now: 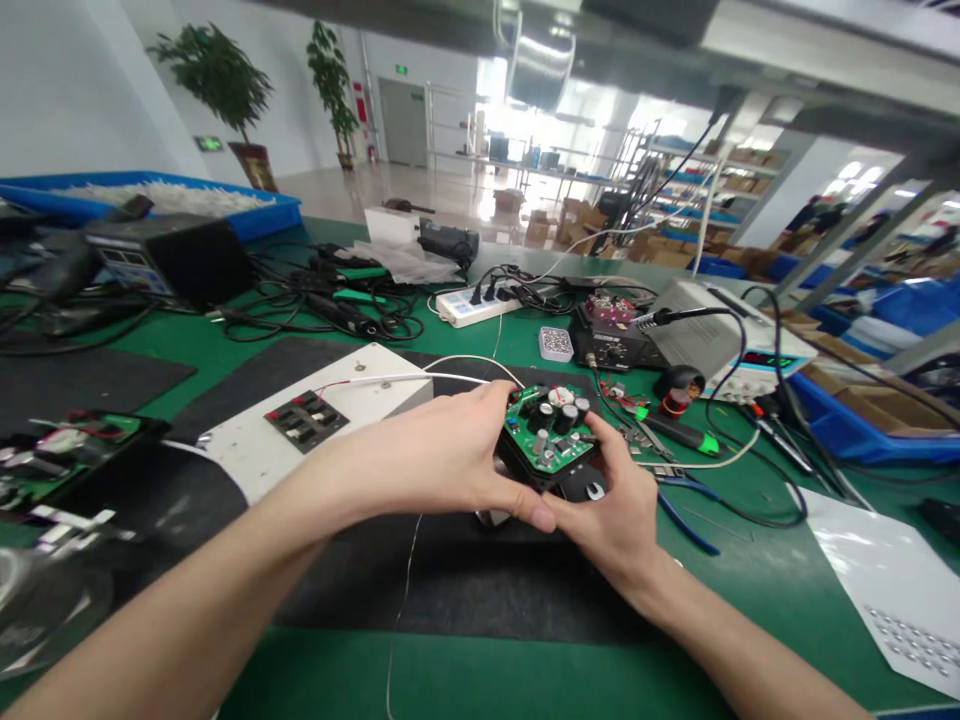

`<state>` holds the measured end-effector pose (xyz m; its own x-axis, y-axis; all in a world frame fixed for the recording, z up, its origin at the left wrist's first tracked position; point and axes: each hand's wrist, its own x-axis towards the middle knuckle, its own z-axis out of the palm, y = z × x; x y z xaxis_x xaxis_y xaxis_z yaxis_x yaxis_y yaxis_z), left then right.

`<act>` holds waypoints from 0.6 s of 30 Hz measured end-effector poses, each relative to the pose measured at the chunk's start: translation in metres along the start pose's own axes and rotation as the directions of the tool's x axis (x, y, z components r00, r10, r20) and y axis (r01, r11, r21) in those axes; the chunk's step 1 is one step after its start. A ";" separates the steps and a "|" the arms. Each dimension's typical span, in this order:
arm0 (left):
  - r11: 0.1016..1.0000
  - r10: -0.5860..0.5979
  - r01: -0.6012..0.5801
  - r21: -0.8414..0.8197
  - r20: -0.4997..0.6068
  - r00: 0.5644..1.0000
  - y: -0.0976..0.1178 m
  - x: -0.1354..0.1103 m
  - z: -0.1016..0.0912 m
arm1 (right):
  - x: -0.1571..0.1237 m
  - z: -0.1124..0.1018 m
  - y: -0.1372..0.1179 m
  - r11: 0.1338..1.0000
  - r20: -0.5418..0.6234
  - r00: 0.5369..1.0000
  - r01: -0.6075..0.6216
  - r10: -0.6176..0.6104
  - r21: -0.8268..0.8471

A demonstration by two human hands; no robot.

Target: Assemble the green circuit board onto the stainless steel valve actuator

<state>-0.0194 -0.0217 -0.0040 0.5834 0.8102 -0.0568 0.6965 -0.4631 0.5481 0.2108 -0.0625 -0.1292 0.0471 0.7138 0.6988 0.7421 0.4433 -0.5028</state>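
Note:
Between both hands is a green circuit board (555, 450) with several upright capacitors, seated on a black housing (529, 470). My left hand (472, 455) is closed on its left side, thumb along the near edge. On the other side my right hand (619, 490) grips the housing, its thumb meeting the left thumb at the front. A black part with a metal piece (595, 491) shows below the board near the right fingers. Behind my left forearm lies a white metal box (382, 370) bearing a black terminal block (306, 420).
A black mat (480, 590) covers part of the green bench. Blue-handled pliers (690, 515), a soldering iron (686, 315) and a bench power supply (739, 345) are on the right. A power strip (472, 305) lies behind. Another circuit board (67, 460) sits at left.

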 end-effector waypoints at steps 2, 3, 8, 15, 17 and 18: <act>1.000 0.012 -0.012 -0.018 0.009 1.000 0.005 0.002 0.007 | -0.004 -0.003 -0.003 0.998 -0.014 0.999 0.042 -0.043 -0.056; 0.999 0.037 -0.037 -0.020 -0.004 0.999 0.007 0.002 0.009 | -0.006 -0.005 -0.004 0.996 -0.010 0.999 0.046 -0.047 -0.071; 0.995 0.091 -0.089 0.046 -0.055 0.994 0.009 0.004 0.014 | -0.008 -0.034 -0.002 0.999 0.194 0.981 -0.002 -0.004 0.032; 0.989 0.143 -0.143 -0.029 0.005 0.990 -0.011 0.016 0.009 | -0.020 -0.101 0.062 0.982 0.262 0.954 -0.108 0.146 -0.154; 0.992 0.117 -0.115 -0.056 0.042 0.992 -0.017 0.018 0.008 | -0.029 -0.120 0.088 0.956 0.268 0.957 -0.034 0.116 -0.292; 0.993 0.108 -0.104 -0.062 0.061 0.992 -0.018 0.018 0.007 | -0.034 -0.130 0.100 0.930 0.272 0.957 0.002 0.105 -0.366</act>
<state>-0.0187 -0.0013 -0.0209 0.6793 0.7323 -0.0481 0.6048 -0.5214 0.6020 0.3705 -0.1128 -0.1366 -0.0587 0.8769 0.4770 0.9355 0.2151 -0.2803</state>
